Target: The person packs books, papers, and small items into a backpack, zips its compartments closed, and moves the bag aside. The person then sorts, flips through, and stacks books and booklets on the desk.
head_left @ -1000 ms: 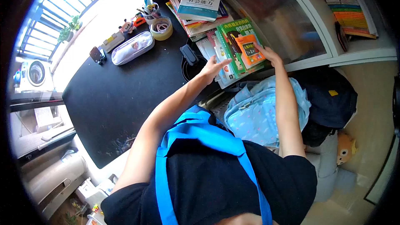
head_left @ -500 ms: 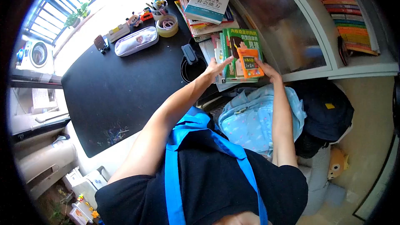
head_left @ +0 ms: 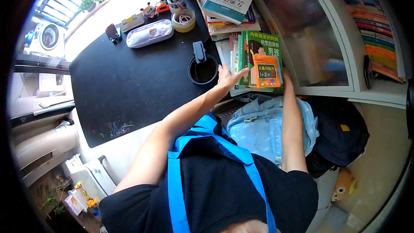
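A pile of books topped by a green book (head_left: 255, 38) lies at the desk's right side. On the green cover rests a small orange booklet (head_left: 268, 82) with a blackboard picture. My left hand (head_left: 230, 77) is at the pile's left side, fingers spread and thumb reaching over the books. At the opposite side, my right hand (head_left: 287, 80) is against the pile's right edge, seen narrowly; most of its fingers are hidden. Left of my left hand, a black round cup holder (head_left: 190, 74) is fixed to the desk.
A taller stack of books (head_left: 230, 1) stands behind the pile. The black desk (head_left: 129, 84) carries a pencil case (head_left: 150, 33), a tape roll (head_left: 183, 20) and a pen cup (head_left: 177, 4). A light-blue backpack (head_left: 256, 123) sits below; a glass-fronted cabinet (head_left: 340, 39) borders the right.
My right hand has let go of the orange booklet, which now lies on the green book, and has moved to the pile's right edge. The camera view has shifted slightly.
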The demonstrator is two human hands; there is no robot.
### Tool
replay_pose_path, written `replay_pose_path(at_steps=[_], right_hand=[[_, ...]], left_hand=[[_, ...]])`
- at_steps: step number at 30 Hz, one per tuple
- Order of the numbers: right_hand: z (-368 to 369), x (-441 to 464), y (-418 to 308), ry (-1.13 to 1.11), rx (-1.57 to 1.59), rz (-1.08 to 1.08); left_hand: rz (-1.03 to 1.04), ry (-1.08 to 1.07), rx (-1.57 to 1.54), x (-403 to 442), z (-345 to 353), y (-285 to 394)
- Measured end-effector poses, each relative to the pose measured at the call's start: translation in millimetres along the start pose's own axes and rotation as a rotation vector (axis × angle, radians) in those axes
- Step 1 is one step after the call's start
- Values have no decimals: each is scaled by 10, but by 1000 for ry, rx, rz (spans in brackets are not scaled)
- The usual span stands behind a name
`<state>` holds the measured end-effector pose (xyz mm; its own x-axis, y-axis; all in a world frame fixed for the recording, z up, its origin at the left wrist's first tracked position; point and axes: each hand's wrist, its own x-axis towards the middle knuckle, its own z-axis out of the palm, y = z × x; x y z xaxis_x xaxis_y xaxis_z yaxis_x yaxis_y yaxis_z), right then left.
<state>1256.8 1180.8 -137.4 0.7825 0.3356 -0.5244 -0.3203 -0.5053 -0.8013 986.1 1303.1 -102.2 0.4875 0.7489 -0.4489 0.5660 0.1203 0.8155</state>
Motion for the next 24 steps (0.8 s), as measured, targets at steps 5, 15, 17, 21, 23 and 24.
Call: replay_pose_path(at_steps=[5, 15, 17, 21, 23, 24], right_hand=[[-81, 86, 47, 39, -134, 43], [74, -321, -329, -403, 186, 69], [74, -417, -334, -585, 104, 27], [68, -509, -220, -516, 113, 62], [-30, -517, -142, -549, 150, 115], [-58, -550, -135, -583, 191, 160]], left_hand=[[16, -100, -141, 5, -83, -80], [31, -354, -535, -15, -161, 257], [39, -311, -525, 275, 114, -43], [-189, -162, -197, 159, 115, 149], [-192, -167, -26, -23, 62, 325], [-178, -245, 12, -90, 46, 368]])
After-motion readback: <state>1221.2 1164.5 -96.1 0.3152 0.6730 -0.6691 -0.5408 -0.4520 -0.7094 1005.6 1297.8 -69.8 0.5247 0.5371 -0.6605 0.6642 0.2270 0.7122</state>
